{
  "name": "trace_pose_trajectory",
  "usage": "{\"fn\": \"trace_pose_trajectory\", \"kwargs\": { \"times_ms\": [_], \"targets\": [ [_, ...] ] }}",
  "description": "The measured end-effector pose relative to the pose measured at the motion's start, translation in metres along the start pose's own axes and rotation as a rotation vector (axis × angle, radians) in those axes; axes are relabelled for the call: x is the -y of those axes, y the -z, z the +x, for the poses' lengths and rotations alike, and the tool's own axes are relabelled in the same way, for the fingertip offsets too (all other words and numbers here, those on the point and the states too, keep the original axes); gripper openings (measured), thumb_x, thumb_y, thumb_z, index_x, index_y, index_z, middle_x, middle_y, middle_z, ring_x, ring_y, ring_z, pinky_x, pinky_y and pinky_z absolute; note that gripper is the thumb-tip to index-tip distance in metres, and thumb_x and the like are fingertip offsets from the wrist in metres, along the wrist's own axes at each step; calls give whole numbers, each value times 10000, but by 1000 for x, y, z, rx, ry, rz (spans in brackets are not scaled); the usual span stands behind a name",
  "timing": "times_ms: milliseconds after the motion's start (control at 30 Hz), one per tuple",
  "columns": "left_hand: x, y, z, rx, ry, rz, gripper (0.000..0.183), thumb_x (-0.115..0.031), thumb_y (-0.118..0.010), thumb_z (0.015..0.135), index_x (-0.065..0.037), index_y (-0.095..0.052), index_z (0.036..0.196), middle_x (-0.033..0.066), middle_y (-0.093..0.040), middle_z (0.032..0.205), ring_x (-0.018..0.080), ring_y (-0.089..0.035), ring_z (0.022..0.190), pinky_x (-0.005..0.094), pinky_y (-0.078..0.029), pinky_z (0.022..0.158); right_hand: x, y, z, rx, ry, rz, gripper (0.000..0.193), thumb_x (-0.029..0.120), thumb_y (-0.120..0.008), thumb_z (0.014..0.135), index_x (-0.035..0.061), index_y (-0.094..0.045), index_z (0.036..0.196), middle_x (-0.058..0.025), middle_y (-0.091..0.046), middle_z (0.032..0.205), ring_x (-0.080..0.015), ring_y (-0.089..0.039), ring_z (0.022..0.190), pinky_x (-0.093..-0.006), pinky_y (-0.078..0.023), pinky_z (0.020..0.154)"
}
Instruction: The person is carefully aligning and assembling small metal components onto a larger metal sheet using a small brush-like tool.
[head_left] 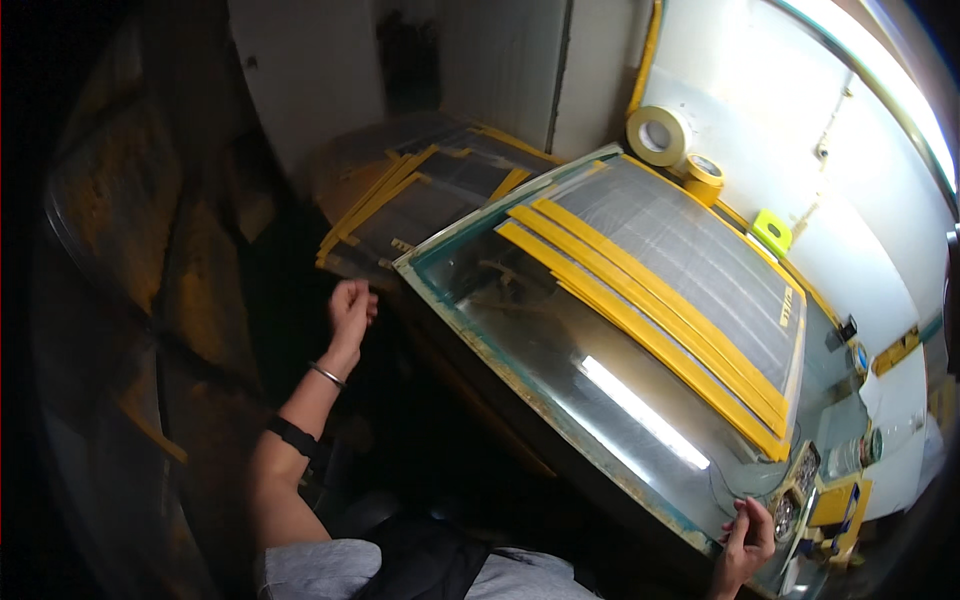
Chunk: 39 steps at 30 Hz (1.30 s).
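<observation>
My left hand [352, 308] and right hand [750, 530] curl closed, apart, on what I can't tell; the sheets [680, 250] look light, floppy, best held by their taped edges [650, 310]

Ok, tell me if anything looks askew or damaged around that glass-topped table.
The yellow-edged sheets on the glass-topped table overlap in uneven steps rather than flush. Behind, the grey sheets lie at mixed angles, as if laid loosely. The table's near rim shows brown, patchy marks, perhaps wear. I see no spill.
</observation>
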<state>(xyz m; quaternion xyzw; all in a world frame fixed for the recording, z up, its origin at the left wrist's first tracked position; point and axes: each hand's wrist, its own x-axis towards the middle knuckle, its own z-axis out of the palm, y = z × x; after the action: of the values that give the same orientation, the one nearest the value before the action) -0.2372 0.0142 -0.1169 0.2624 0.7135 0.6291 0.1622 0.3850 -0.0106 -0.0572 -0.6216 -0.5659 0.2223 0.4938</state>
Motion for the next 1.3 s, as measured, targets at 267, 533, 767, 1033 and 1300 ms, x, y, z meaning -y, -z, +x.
{"fn": "trace_pose_trajectory", "kwargs": {
  "times_ms": [267, 533, 767, 1033, 1300],
  "targets": [
    [-251, -186, -99, 740, -953, 236, 140, -101, -608, 944, -5, -644, 1039, 43, -658, 864, 96, -625, 771, 244, -519, 701, 12, -3, 21, 210, -71, 295, 150, 19, -622, 923, -35, -668, 1055, -100, -704, 899, -124, -679, 713, -235, -558, 597],
    [-235, -381, -240, 1141, -1428, 810, 473, -439, -567, 944, -32, -591, 1185, 235, -628, 1132, 379, -606, 1069, 434, -484, 922, 15, 13, 15, 256, -105, 613, 194, 37, -601, 938, -56, -651, 1101, -121, -713, 911, -135, -701, 742, -248, -589, 647],
    [-247, -427, -267, 1250, -1576, 1014, 456, -438, -554, 940, 0, -679, 950, 264, -669, 783, 445, -659, 765, 485, -543, 734, 15, 14, 11, 302, -78, 637, 196, 40, -593, 949, -53, -645, 1114, -122, -707, 930, -119, -681, 739, -260, -606, 660],
    [-256, -442, -262, 1369, -1592, 981, 319, -212, -610, 715, 21, -672, 924, 305, -649, 806, 459, -652, 788, 493, -542, 763, 16, 17, 18, 304, -50, 679, 193, 42, -589, 947, -37, -655, 1110, -110, -712, 912, -112, -683, 727, -259, -607, 634],
    [-229, -417, -224, 942, -1596, 708, 187, -216, -563, 893, -52, -634, 836, 220, -664, 756, 420, -653, 715, 514, -525, 681, 18, 12, 17, 267, -18, 648, 197, 48, -578, 951, -34, -641, 1118, -106, -714, 908, -111, -686, 720, -254, -600, 647]
  ]
}}
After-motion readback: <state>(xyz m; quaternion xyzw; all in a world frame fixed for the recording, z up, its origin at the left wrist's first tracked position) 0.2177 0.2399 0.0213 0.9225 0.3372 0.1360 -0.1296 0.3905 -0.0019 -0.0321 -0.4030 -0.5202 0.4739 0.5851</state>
